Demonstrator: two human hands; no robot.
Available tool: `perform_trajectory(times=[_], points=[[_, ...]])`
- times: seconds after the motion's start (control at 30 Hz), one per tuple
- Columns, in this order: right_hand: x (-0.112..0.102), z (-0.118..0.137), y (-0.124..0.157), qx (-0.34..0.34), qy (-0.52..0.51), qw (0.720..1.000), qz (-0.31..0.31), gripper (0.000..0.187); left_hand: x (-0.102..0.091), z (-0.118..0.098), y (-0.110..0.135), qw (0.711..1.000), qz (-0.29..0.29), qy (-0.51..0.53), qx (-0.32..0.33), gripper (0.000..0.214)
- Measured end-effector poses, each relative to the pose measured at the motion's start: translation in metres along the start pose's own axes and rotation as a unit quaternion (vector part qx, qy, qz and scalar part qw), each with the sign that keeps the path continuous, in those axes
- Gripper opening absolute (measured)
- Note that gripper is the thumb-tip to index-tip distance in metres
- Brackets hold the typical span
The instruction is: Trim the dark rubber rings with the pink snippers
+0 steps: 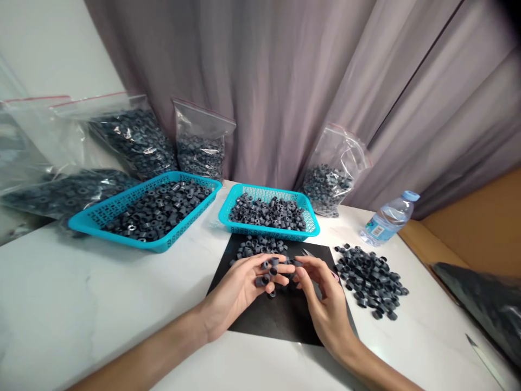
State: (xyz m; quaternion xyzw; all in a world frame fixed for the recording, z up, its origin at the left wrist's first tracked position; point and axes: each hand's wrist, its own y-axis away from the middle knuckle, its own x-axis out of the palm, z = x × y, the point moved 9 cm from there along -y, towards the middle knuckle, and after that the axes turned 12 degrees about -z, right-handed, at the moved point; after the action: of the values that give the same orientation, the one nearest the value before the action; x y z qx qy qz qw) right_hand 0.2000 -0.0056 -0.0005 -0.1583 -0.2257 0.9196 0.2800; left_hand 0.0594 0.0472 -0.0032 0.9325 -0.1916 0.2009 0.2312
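My left hand [248,277] is turned palm up above a black mat [280,320], its fingers curled under several small dark grey rubber-like rings [264,281]. Close beside its fingertips, my right hand [321,293] pinches another dark grey ring [298,263] between thumb and fingers; the fingers cover part of it. Behind my hands, a small heap of the same rings [260,245] lies on the mat. Metal tips [307,252] and a bit of pink handle [335,276] show around my right hand, and the rest of that tool is hidden.
Two turquoise baskets [163,245] [268,233] of rings stand behind the mat. A loose pile of rings [370,279] lies at right, near a water bottle [388,217]. Filled clear bags [201,149] [331,179] lean along the curtain. A cardboard box [476,228] borders the right side.
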Motion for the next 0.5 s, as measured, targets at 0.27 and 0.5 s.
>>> perform_trajectory(times=[0.27, 0.5], points=[[-0.003, 0.007, -0.001, -0.048, 0.021, 0.999, -0.015, 0.014, 0.001, 0.002, 0.002, 1.0, 0.012, -0.007, 0.003, 0.029], [-0.012, 0.03, 0.001, -0.154, 0.063, 0.985, -0.047, 0.015, 0.004, 0.002, 0.004, 0.999, 0.022, -0.029, 0.007, 0.029]])
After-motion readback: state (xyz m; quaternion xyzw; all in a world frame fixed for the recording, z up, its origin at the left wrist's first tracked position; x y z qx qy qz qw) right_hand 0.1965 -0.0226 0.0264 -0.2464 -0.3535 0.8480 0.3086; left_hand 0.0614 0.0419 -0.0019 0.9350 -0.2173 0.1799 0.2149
